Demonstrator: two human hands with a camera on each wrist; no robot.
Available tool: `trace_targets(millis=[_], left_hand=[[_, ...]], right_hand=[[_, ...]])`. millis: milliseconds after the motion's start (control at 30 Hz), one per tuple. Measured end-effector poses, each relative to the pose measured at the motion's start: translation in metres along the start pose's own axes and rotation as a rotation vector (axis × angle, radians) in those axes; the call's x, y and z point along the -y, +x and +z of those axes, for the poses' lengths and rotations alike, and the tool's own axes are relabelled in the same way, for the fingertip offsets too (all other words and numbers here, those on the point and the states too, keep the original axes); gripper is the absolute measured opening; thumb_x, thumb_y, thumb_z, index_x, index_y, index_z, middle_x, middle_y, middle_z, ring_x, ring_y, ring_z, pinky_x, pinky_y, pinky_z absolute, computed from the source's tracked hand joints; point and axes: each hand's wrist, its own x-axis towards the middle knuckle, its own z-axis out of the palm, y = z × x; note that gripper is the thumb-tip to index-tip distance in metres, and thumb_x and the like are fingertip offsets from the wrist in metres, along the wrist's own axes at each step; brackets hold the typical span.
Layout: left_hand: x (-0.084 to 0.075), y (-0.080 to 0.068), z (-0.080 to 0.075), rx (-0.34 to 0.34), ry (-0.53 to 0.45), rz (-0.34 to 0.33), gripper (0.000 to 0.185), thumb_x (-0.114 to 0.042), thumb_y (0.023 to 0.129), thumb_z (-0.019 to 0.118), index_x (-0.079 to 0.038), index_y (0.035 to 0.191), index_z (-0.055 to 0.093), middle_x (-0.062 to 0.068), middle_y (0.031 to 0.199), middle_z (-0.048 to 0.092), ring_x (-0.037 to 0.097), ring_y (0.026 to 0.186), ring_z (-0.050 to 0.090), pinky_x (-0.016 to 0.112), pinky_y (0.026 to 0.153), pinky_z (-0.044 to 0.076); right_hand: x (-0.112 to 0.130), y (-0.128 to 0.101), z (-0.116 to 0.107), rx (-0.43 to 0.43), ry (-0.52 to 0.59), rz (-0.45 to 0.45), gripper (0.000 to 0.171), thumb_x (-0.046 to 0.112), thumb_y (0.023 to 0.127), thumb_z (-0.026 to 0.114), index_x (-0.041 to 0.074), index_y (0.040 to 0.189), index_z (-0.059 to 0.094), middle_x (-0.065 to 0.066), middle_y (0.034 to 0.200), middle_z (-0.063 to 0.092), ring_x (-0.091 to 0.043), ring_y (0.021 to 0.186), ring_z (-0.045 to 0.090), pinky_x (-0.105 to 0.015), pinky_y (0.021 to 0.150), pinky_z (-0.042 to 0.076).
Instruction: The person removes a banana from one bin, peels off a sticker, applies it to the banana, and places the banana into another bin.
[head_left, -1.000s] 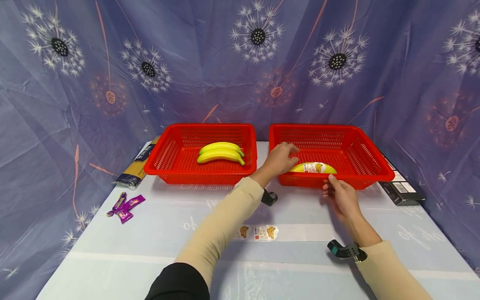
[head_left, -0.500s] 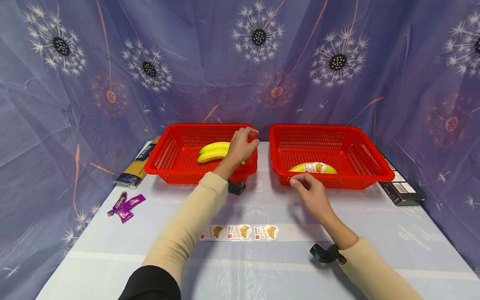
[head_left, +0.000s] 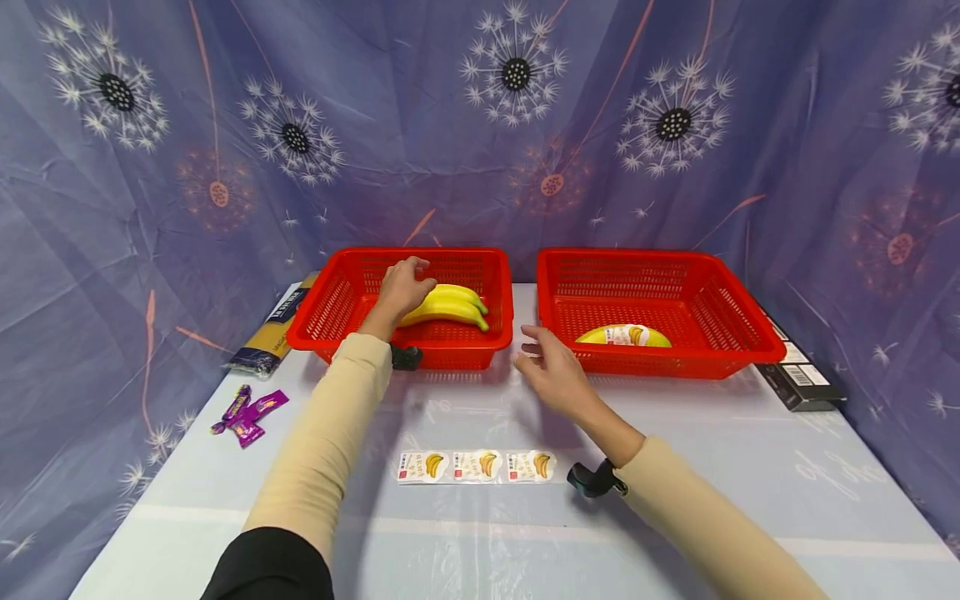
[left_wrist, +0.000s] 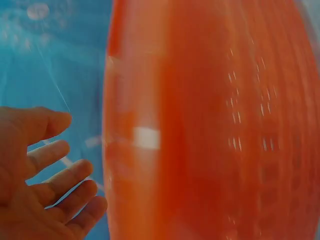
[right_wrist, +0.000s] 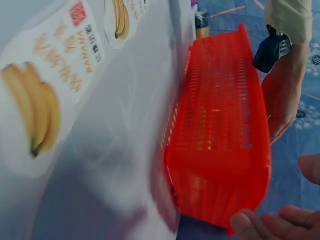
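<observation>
My left hand point(head_left: 401, 292) is over the left red basket point(head_left: 405, 358), its fingers relaxed and holding nothing. Yellow bananas point(head_left: 453, 310) lie in that basket, partly covered by the hand. In the left wrist view the fingers of this hand point(left_wrist: 55, 170) are spread beside the blurred red basket wall point(left_wrist: 215, 120). My right hand point(head_left: 557, 375) hangs above the table by the front left corner of the right red basket point(head_left: 660, 364), fingers loosely bent around nothing. One banana point(head_left: 592, 337) with a printed label point(head_left: 628, 335) rests in the right basket.
A strip of banana stickers point(head_left: 477, 467) lies on the table point(head_left: 487, 558) in front of the baskets. Purple-wrapped sweets point(head_left: 251, 414) and a yellow packet point(head_left: 273, 329) are at the left. A black box point(head_left: 806, 387) stands beside the right basket. A patterned curtain point(head_left: 420, 125) hangs behind.
Both hands have moved left. The left hand went from over the right basket to over the left one; the right hand left the right basket's front rim.
</observation>
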Motion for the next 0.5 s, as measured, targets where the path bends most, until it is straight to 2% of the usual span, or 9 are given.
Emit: trace_targets(millis=[100, 233, 400, 500], left_hand=[[0.013, 0.002, -0.006, 0.029, 0.031, -0.046, 0.049, -0.024, 0.093, 0.055, -0.008, 0.138, 0.044, 0.014, 0.140, 0.047, 0.034, 0.135, 0.032, 0.048, 0.109, 0.031], [0.024, 0.002, -0.008, 0.069, 0.082, -0.084, 0.052, -0.025, 0.092, 0.055, -0.008, 0.140, 0.041, 0.016, 0.144, 0.043, 0.038, 0.138, 0.028, 0.051, 0.111, 0.028], [0.034, 0.003, -0.006, 0.112, 0.144, -0.096, 0.056, -0.025, 0.091, 0.056, -0.006, 0.141, 0.039, 0.019, 0.145, 0.041, 0.041, 0.137, 0.029, 0.051, 0.112, 0.026], [0.039, 0.003, -0.003, 0.144, 0.156, -0.086, 0.059, -0.024, 0.091, 0.058, -0.006, 0.142, 0.037, 0.020, 0.146, 0.038, 0.041, 0.137, 0.030, 0.051, 0.113, 0.025]], right_hand=[[0.002, 0.009, 0.009, 0.019, -0.010, 0.043, 0.058, 0.029, 0.091, 0.059, 0.010, 0.141, 0.038, -0.013, 0.142, 0.046, -0.031, 0.119, 0.058, -0.044, 0.094, 0.049], [0.000, 0.021, 0.018, -0.008, 0.022, 0.062, 0.064, 0.031, 0.091, 0.058, 0.009, 0.145, 0.031, -0.013, 0.148, 0.038, -0.032, 0.124, 0.054, -0.043, 0.097, 0.046], [-0.003, 0.033, 0.027, -0.038, 0.082, 0.013, 0.062, 0.025, 0.092, 0.058, 0.002, 0.144, 0.033, -0.017, 0.149, 0.035, -0.034, 0.126, 0.051, -0.043, 0.099, 0.046], [-0.005, 0.037, 0.030, -0.047, 0.055, -0.012, 0.059, 0.025, 0.093, 0.058, 0.001, 0.142, 0.036, -0.015, 0.150, 0.033, -0.033, 0.129, 0.047, -0.044, 0.103, 0.043]])
